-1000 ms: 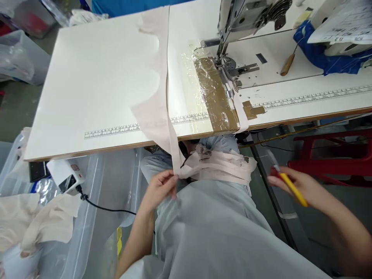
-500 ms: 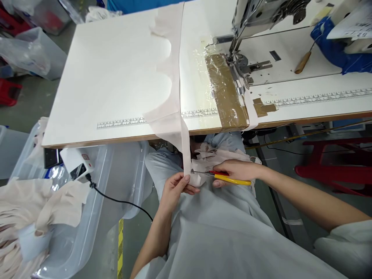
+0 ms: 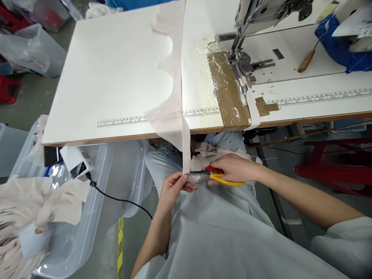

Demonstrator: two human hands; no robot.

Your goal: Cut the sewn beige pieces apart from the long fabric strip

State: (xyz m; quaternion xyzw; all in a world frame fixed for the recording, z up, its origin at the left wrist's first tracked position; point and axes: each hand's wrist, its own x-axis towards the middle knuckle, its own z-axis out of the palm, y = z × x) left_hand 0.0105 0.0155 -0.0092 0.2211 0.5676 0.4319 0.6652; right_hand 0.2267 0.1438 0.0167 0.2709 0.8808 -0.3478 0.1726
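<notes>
A pale pink fabric piece (image 3: 175,93) with a scalloped left edge lies down the table, and its narrow band (image 3: 186,151) hangs over the front edge. My left hand (image 3: 173,186) pinches the lower end of that band between thumb and fingers above my lap. My right hand (image 3: 232,169) grips scissors (image 3: 222,180) with red and yellow handles. Their blades point left and lie across the band, just above my left fingertips. More crumpled pink fabric (image 3: 213,152) rests on my lap behind the scissors.
A sewing machine (image 3: 244,58) stands on the white table (image 3: 116,77), a pink strip (image 3: 253,110) hanging below its foot. An awl (image 3: 306,61) lies to its right. At lower left, a clear plastic bin (image 3: 87,236) holds fabric; a white device (image 3: 77,162) with a black cable sits there.
My right hand has moved the scissors slightly left, so the blades reach across the band. The view has shifted a little; my left hand stays nearly in place.
</notes>
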